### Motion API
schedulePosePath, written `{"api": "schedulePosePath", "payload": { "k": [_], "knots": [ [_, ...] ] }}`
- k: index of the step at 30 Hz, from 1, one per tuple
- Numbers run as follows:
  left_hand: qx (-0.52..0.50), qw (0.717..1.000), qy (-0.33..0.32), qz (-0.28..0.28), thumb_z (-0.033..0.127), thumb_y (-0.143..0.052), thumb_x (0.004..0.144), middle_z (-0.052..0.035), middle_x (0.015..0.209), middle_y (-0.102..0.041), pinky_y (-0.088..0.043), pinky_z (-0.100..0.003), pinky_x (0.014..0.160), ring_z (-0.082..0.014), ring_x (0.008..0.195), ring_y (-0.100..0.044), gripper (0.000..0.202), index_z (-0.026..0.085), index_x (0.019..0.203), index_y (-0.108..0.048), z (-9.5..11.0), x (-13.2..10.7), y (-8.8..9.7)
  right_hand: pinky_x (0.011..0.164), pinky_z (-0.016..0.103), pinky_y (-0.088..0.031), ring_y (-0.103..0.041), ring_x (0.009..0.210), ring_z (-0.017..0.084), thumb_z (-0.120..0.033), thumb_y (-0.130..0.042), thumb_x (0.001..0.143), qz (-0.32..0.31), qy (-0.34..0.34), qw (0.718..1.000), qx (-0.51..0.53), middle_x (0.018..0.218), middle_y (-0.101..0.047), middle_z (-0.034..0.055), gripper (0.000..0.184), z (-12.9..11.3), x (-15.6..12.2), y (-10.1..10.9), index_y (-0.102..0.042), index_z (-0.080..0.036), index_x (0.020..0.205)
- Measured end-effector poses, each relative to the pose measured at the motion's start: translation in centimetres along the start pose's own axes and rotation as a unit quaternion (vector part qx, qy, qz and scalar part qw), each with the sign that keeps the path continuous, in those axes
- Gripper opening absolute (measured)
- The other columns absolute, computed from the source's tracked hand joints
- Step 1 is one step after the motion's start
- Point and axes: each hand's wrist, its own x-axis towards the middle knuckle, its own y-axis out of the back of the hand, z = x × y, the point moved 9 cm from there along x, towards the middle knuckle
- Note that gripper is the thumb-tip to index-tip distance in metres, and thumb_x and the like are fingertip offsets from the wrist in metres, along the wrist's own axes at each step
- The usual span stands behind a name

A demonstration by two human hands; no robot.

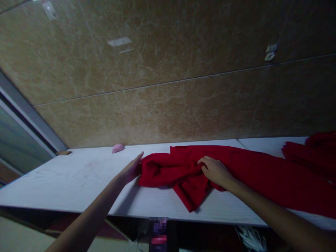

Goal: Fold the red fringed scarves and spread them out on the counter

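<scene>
A long red cloth (252,171) stretches across the white tabletop, its left part bunched and folded, with one pointed corner hanging toward the front edge. At the cloth's left end is my left hand (133,169), thumb up, gripping the bunched edge; most of its fingers are hidden by the fabric. My right hand (214,170) pinches a fold near the middle of the cloth, fingers curled into it. What kind of fabric article this is, I cannot tell.
More red cloth (312,154) lies heaped at the far right. A small pink bundle (118,148) and a brown block (63,153) sit by the tiled wall (183,112). White strings (252,239) show below the white tabletop (78,178).
</scene>
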Motion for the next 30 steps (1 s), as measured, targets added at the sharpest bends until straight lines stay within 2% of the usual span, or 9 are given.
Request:
{"api": "schedulePosePath", "payload": {
  "k": [2,4,7,10,13,18,23,26,30],
  "knots": [
    [0.008,1.000,-0.006,-0.021,0.074,-0.061,0.081,-0.0090,0.078,-0.075,-0.056,-0.032,0.069,-0.0265,0.082,-0.072,0.062,0.015,0.095,-0.072,-1.4,-1.0,-0.1,0.093,0.038,-0.042,-0.062,0.112,0.024,-0.010,-0.044,0.086,-0.012,-0.009,1.000,0.004,0.121,-0.069,0.0087,0.039,0.2,-0.2,-0.1,-0.068,-0.021,0.115],
    [0.053,0.998,-0.031,0.014,0.079,-0.064,0.075,-0.0069,0.073,-0.073,-0.053,-0.031,0.066,-0.0255,0.077,-0.070,0.067,0.015,0.093,-0.072,-1.7,-2.4,1.0,0.099,0.041,-0.041,-0.058,0.119,0.025,-0.010,-0.044,0.085,0.017,0.018,1.000,0.011,0.131,-0.065,0.0100,0.047,-0.9,-0.5,0.9,-0.064,-0.021,0.126],
    [0.174,0.982,-0.054,0.042,0.071,-0.076,0.067,-0.0045,0.074,-0.072,-0.048,-0.029,0.067,-0.0233,0.077,-0.067,0.062,0.015,0.092,-0.071,-1.3,-4.6,1.8,0.098,0.039,-0.041,-0.058,0.114,0.023,-0.010,-0.047,0.087,0.064,0.152,0.986,0.024,0.124,-0.066,0.0100,0.040,-5.1,-1.5,2.7,-0.066,-0.021,0.121],
    [0.287,0.956,-0.052,-0.003,0.062,-0.081,0.065,-0.0058,0.093,-0.076,-0.048,-0.031,0.075,-0.0249,0.087,-0.066,0.057,0.017,0.097,-0.072,-1.2,-6.2,0.8,0.085,0.033,-0.042,-0.060,0.094,0.019,-0.015,-0.053,0.093,-0.001,0.321,0.947,-0.005,0.103,-0.069,0.0068,0.020,-10.1,-3.5,1.8,-0.069,-0.020,0.103],
    [0.361,0.932,-0.028,-0.026,0.057,-0.079,0.067,-0.0062,0.094,-0.076,-0.046,-0.032,0.076,-0.0253,0.087,-0.065,0.049,0.017,0.094,-0.073,-1.9,-6.9,0.3,0.076,0.032,-0.040,-0.059,0.086,0.019,-0.016,-0.059,0.093,-0.070,0.397,0.911,-0.090,0.096,-0.068,0.0052,0.012,-12.4,-5.0,-0.8,-0.069,-0.019,0.099],
    [0.289,0.954,-0.084,0.003,0.050,-0.081,0.067,-0.0049,0.080,-0.072,-0.046,-0.030,0.070,-0.0222,0.075,-0.062,0.038,0.017,0.081,-0.069,-1.3,-6.9,0.3,0.074,0.035,-0.038,-0.058,0.090,0.022,-0.010,-0.059,0.092,-0.002,0.366,0.915,-0.171,0.102,-0.066,0.0078,0.019,-13.2,-4.4,-2.2,-0.067,-0.017,0.108],
    [0.109,0.980,-0.164,0.039,0.046,-0.083,0.070,-0.0056,0.089,-0.074,-0.051,-0.032,0.081,-0.0211,0.083,-0.066,0.037,0.017,0.088,-0.067,0.4,-6.8,0.2,0.073,0.034,-0.037,-0.058,0.084,0.019,-0.011,-0.057,0.095,0.021,0.339,0.931,-0.133,0.097,-0.067,0.0067,0.015,-13.9,-2.9,-2.2,-0.069,-0.018,0.092],
    [0.072,0.975,-0.197,0.074,0.047,-0.086,0.067,-0.0074,0.092,-0.075,-0.053,-0.036,0.087,-0.0225,0.086,-0.068,0.043,0.015,0.091,-0.069,1.9,-6.0,0.9,0.073,0.031,-0.040,-0.061,0.082,0.016,-0.013,-0.056,0.097,0.050,0.309,0.949,-0.027,0.098,-0.069,0.0046,0.016,-13.3,-1.7,-0.6,-0.070,-0.020,0.096],
    [0.061,0.954,-0.250,0.153,0.044,-0.086,0.064,-0.0065,0.089,-0.075,-0.053,-0.031,0.082,-0.0212,0.084,-0.067,0.045,0.013,0.093,-0.071,5.2,-4.8,3.5,0.080,0.030,-0.047,-0.064,0.089,0.017,-0.018,-0.052,0.098,0.145,0.224,0.949,0.165,0.097,-0.069,0.0040,0.014,-10.1,-0.5,3.9,-0.066,-0.021,0.097]
  ]
}}
